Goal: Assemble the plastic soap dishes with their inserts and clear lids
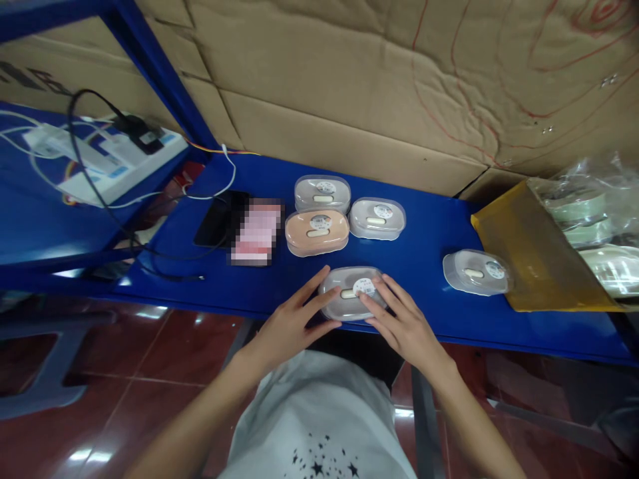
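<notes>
A white power strip (122, 171) sits left of a black phone (212, 225), with cardboard (324, 86) behind and a grey plastic stool (52, 362) below.

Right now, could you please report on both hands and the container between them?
Left hand and right hand at opposite ends of grey container, both touching. Container at blue table's near edge, label up. Peach container just beyond.

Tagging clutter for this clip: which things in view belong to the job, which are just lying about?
Likely job:
grey box between left hand and right hand
peach box
three other grey boxes
perhaps the carton

Likely lying about:
blurred-screen device
black device
power strip
black cable
stool
</notes>
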`<state>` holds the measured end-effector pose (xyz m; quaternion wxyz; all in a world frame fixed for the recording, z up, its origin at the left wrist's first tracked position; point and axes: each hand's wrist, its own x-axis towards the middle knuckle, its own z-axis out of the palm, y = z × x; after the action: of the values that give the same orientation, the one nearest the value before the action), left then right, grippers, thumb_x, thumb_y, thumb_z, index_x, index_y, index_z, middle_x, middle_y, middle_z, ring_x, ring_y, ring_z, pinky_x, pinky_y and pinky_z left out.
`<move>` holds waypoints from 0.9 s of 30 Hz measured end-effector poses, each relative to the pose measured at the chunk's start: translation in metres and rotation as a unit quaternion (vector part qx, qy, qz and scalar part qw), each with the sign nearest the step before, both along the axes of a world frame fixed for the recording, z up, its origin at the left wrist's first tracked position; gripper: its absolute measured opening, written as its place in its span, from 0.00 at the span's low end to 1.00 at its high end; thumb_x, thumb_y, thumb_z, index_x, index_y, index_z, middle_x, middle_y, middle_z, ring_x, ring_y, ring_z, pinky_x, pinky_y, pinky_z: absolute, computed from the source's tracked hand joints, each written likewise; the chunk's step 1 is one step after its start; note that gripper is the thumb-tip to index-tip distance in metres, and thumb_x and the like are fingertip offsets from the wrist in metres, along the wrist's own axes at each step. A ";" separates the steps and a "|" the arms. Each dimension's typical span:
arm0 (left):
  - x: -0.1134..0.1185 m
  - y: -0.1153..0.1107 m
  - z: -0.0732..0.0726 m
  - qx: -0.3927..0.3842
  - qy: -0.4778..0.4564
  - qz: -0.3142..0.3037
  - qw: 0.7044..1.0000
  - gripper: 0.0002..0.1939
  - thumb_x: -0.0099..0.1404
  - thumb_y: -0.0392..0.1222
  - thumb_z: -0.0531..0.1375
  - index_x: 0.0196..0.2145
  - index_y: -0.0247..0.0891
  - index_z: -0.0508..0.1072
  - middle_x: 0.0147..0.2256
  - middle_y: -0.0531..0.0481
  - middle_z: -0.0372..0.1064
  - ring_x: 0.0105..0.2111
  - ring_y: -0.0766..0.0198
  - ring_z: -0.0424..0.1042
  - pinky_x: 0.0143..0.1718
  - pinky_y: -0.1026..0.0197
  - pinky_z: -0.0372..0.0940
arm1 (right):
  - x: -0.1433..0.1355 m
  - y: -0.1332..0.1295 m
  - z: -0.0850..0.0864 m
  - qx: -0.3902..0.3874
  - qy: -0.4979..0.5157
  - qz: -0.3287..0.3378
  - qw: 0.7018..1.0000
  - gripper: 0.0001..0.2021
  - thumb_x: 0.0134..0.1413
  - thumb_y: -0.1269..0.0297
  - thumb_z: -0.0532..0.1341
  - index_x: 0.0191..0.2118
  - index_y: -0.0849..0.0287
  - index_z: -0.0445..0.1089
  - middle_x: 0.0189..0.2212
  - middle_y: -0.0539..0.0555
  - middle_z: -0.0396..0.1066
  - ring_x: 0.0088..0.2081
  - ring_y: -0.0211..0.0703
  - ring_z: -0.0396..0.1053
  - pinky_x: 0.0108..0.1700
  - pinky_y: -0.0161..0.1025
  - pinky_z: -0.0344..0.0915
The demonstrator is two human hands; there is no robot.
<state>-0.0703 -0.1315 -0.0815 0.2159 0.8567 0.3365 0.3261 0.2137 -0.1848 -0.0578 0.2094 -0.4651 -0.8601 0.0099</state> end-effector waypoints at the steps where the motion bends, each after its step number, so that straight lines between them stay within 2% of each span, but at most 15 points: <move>1: -0.001 0.000 0.000 -0.009 -0.001 0.001 1.000 0.31 0.74 0.45 0.66 0.71 0.49 0.63 0.75 0.39 0.55 0.68 0.49 0.69 0.58 0.49 0.78 | 0.000 0.001 0.001 0.000 -0.003 0.005 1.000 0.38 0.72 0.67 0.63 0.80 0.45 0.47 0.75 0.61 0.57 0.77 0.59 0.51 0.71 0.62 0.67; 8: -0.003 0.005 -0.002 -0.056 -0.025 -0.003 0.998 0.31 0.72 0.47 0.69 0.68 0.49 0.64 0.72 0.39 0.62 0.69 0.50 0.68 0.64 0.45 0.72 | 0.004 0.001 0.001 -0.018 -0.016 0.021 0.999 0.39 0.73 0.71 0.61 0.80 0.42 0.45 0.76 0.55 0.56 0.77 0.59 0.51 0.72 0.65 0.65; 14: 0.000 0.005 -0.002 -0.092 -0.022 0.004 0.996 0.36 0.67 0.46 0.73 0.68 0.50 0.63 0.70 0.40 0.64 0.69 0.49 0.68 0.66 0.43 0.70 | 0.007 -0.003 0.006 -0.034 -0.019 0.015 0.999 0.38 0.72 0.71 0.62 0.79 0.40 0.48 0.76 0.53 0.56 0.76 0.59 0.54 0.73 0.67 0.63; 19: 0.001 0.005 -0.003 -0.103 -0.023 0.004 0.994 0.41 0.67 0.47 0.73 0.71 0.53 0.60 0.71 0.40 0.63 0.69 0.48 0.67 0.67 0.41 0.69 | 0.010 -0.002 0.010 -0.049 -0.044 0.022 0.998 0.39 0.70 0.75 0.62 0.78 0.39 0.51 0.76 0.52 0.56 0.76 0.59 0.56 0.73 0.68 0.62; 23: 0.002 0.006 -0.006 -0.101 -0.029 0.005 0.994 0.38 0.69 0.48 0.72 0.70 0.52 0.61 0.71 0.39 0.62 0.69 0.48 0.68 0.66 0.42 0.70 | 0.005 0.001 0.000 -0.032 -0.024 0.016 0.999 0.36 0.72 0.72 0.62 0.78 0.39 0.52 0.75 0.53 0.57 0.76 0.58 0.54 0.73 0.66 0.63; 27: 0.003 0.002 -0.005 -0.100 -0.005 0.017 0.995 0.40 0.71 0.49 0.70 0.73 0.53 0.56 0.73 0.38 0.58 0.71 0.46 0.65 0.63 0.42 0.73 | 0.005 -0.001 -0.004 -0.027 -0.003 -0.008 1.000 0.34 0.73 0.68 0.61 0.77 0.38 0.53 0.74 0.53 0.61 0.76 0.56 0.55 0.72 0.63 0.65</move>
<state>-0.0674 -0.1291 -0.0865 0.2970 0.8233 0.3806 0.2985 0.2187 -0.1861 -0.0617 0.1944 -0.4774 -0.8564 0.0300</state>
